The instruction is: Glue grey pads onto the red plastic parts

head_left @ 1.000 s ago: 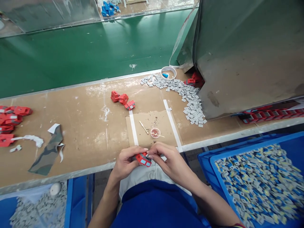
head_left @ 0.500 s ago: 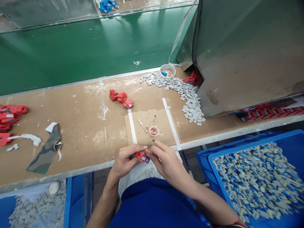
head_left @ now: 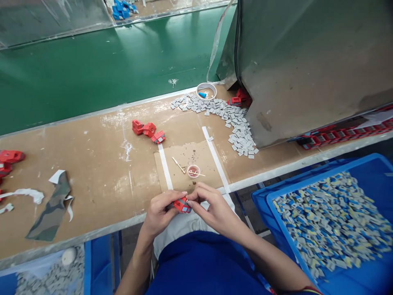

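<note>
Hands pinch one red part (head_left: 182, 205) at the bench edge (head_left: 123, 223).
Left hand (head_left: 161, 211) grips its left end, right hand (head_left: 211, 207) fingertips closed on its right; long axis runs between them.

Head view, steeply down over workbench (head_left: 92, 172).

Bare forearms, no sleeves showing; a blue garment over the lap at six o'clock, pale cloth just above it

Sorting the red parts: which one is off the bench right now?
The red part gripped between the left hand and right hand at the bench edge; the three red parts farther back lie on the bench.
</note>
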Demonstrator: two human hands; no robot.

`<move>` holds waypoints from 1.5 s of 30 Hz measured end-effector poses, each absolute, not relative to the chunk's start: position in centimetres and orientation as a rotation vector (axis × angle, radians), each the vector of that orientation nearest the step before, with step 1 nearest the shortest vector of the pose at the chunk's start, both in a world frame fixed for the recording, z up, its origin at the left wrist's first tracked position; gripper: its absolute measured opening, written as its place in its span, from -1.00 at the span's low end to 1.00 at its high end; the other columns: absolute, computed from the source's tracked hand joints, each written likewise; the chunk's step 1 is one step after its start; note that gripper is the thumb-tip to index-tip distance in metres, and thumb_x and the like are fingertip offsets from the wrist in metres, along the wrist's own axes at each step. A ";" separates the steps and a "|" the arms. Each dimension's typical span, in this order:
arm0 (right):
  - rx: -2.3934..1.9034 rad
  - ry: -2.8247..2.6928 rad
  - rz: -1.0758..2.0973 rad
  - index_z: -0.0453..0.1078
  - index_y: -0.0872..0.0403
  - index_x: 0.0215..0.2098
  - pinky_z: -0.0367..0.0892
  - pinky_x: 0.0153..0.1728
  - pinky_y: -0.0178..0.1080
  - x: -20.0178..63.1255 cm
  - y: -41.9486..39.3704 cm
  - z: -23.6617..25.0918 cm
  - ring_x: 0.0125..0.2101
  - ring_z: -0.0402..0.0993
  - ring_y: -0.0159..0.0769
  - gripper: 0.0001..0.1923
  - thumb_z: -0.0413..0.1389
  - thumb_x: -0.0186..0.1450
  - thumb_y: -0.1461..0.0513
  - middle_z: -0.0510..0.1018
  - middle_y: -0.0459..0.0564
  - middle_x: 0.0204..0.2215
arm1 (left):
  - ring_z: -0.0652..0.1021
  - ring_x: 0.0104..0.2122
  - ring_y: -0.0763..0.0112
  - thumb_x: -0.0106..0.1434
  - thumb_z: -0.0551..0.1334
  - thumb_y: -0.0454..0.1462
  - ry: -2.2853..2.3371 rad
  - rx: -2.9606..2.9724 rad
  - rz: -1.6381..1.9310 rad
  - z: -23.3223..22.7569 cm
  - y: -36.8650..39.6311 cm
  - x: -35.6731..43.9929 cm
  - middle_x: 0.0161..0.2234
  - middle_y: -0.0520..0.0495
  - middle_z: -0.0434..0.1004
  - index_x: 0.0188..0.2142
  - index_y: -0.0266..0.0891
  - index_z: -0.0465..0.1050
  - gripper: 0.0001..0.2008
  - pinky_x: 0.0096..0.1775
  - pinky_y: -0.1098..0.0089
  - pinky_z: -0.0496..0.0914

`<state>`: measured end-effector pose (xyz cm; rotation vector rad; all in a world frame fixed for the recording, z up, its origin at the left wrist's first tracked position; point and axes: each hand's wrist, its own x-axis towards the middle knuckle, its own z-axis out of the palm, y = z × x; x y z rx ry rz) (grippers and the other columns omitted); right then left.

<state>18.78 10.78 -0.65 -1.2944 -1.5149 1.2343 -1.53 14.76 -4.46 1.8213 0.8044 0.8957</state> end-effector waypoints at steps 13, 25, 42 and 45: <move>-1.318 -1.187 1.936 0.34 0.11 -0.39 -0.06 -0.55 -0.36 19.8 10.6 -1.6 -0.58 0.03 -0.48 -0.61 0.17 0.34 -0.03 0.20 -0.23 -0.62 | 0.71 -0.27 0.33 0.37 0.29 -0.29 0.595 2.019 0.945 -4.5 15.0 -1.6 -0.21 -0.21 0.74 -0.01 -0.24 0.57 -0.78 -0.23 0.42 0.57; -1.144 -1.142 1.609 0.33 0.07 -0.03 0.41 -0.20 -0.26 18.3 9.4 -1.8 -0.24 0.45 -0.33 -0.65 0.17 0.40 0.00 0.50 0.00 -0.23 | 0.68 -0.13 0.25 0.34 0.31 -0.34 0.631 1.726 1.069 -5.1 14.5 -1.5 -0.07 -0.26 0.69 0.01 -0.16 0.50 -0.75 -0.15 0.29 0.57; -1.343 -1.495 1.065 0.39 0.02 0.05 0.52 -0.17 -0.18 17.3 9.9 -1.7 -0.19 0.50 -0.25 -0.74 0.19 0.39 0.21 0.42 0.06 -0.12 | 0.63 -0.04 0.20 0.31 0.33 -0.34 0.818 1.485 0.997 -4.6 14.3 -1.5 -0.06 -0.25 0.63 -0.19 -0.23 0.59 -0.92 -0.03 0.26 0.56; -1.316 -1.562 1.038 0.37 0.02 0.07 0.52 -0.18 -0.19 17.3 10.2 -1.5 -0.18 0.50 -0.23 -0.73 0.17 0.41 0.23 0.42 0.06 -0.14 | 0.65 -0.07 0.23 0.29 0.35 -0.35 0.812 1.458 1.036 -4.7 14.3 -1.5 -0.11 -0.22 0.64 -0.22 -0.22 0.60 -0.93 -0.05 0.29 0.57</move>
